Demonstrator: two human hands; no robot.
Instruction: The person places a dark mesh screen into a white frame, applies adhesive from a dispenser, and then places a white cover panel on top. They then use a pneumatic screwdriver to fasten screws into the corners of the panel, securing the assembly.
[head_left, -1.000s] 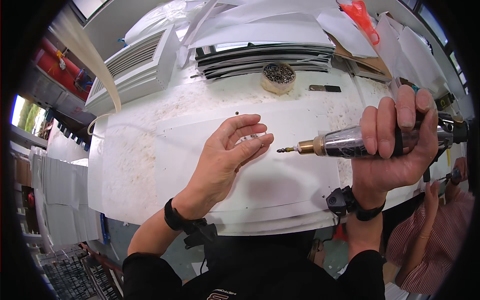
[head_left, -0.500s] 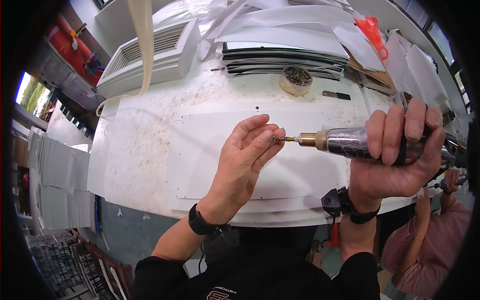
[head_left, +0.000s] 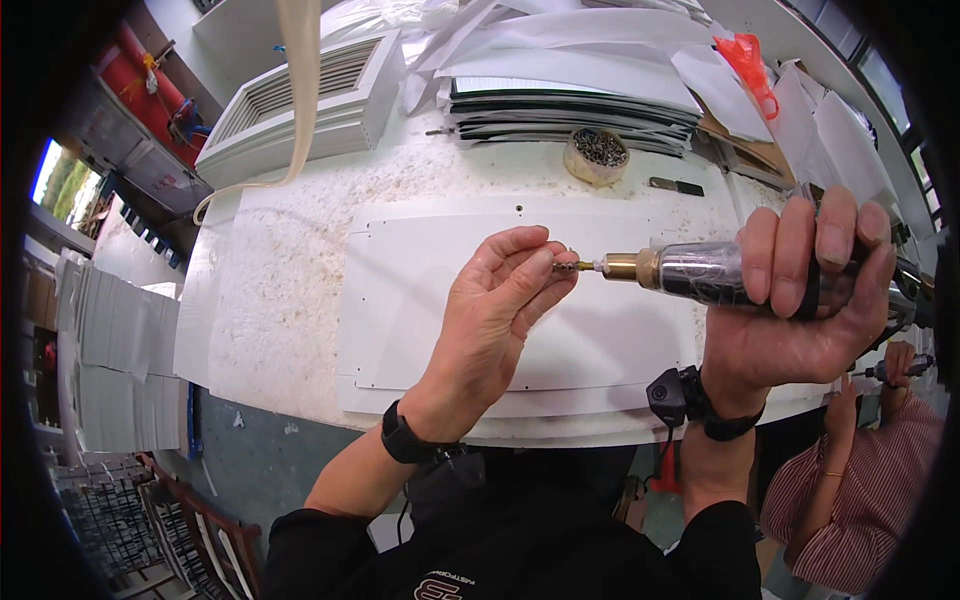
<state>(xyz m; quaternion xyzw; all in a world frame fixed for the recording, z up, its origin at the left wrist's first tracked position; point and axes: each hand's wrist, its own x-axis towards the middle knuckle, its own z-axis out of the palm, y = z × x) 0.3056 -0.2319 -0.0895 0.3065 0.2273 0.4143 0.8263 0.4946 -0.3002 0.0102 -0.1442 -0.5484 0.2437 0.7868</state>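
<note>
mid-frame, the left hand (head_left: pixel 485 312) pinches the bit tip (head_left: pixel 567 267), seemingly steadying it, as the right hand (head_left: pixel 800 335), grip wrapped round the power driver (head_left: pixel 700 272), holds it level.

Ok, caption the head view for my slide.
Right hand holds a driver, its bit at the left hand, above a white panel.

The left hand (head_left: pixel 490 310) pinches at centre, forearm (head_left: pixel 350 480) slanting from lower left; the right hand (head_left: pixel 800 345) curls closed at right.
</note>
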